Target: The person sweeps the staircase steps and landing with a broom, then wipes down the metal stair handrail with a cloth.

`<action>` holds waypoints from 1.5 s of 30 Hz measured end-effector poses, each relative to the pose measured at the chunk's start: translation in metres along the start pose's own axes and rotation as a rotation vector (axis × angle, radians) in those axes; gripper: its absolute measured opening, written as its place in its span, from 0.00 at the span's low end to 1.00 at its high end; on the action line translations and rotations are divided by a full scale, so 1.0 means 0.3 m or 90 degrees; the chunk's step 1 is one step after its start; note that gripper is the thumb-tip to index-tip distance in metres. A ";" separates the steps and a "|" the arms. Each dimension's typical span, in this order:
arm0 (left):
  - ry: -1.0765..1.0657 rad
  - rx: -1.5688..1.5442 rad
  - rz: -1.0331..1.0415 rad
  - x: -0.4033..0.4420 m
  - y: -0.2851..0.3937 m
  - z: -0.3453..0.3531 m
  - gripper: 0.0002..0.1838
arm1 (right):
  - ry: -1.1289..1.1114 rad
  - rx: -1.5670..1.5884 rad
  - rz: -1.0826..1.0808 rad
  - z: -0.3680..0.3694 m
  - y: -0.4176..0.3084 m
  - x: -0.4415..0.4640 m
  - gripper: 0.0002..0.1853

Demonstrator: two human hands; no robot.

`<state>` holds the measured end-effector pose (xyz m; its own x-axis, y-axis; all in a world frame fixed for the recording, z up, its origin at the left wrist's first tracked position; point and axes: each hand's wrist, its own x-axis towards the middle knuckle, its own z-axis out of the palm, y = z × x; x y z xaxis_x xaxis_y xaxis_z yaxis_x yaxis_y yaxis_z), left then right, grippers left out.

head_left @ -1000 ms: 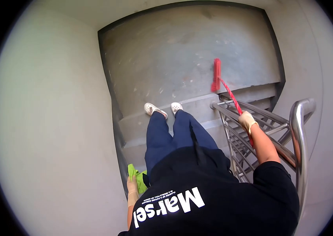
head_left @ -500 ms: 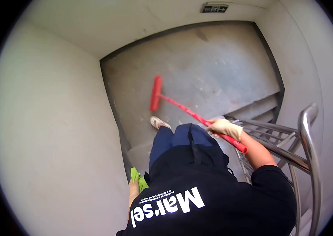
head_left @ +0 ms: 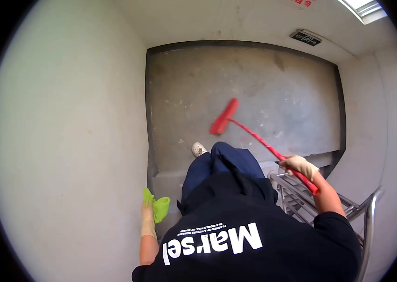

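Note:
My right hand (head_left: 301,167), in a cream glove, is wrapped round the upper handle of a red broom (head_left: 260,140). The handle slants down and away to the left. At its far end the wide red broom head (head_left: 224,117) is over the grey floor, ahead of my shoe, and slightly blurred. Low on the left, my left hand (head_left: 147,218), also gloved, grips a bright green cloth (head_left: 161,209) beside the wall. Part of the cloth hangs loose from that hand, and its fingers are partly hidden by the fabric.
A concrete landing (head_left: 198,80) with a dark border lies ahead. Pale walls (head_left: 71,141) rise on both sides. Metal stair railings (head_left: 370,225) stand close to my right arm, with steps behind them. An exit sign (head_left: 306,37) and a window (head_left: 365,8) are on the far wall.
The broom head has swung to the right in view and tilted. My right hand has shifted right with the handle. My left hand and the green cloth show more fully, and the view has turned.

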<state>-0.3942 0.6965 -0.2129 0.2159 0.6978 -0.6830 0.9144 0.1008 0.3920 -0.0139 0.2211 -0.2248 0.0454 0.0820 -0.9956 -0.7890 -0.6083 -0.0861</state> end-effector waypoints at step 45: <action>-0.259 0.166 0.112 -0.280 1.252 0.359 0.13 | 0.549 -0.154 0.184 -0.779 0.403 -0.937 0.15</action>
<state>-0.0319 0.5994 -0.0748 0.4426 0.3504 -0.8254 0.8960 -0.2095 0.3915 0.0211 -0.0600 0.0360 0.3817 -0.6522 -0.6549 -0.6967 -0.6686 0.2599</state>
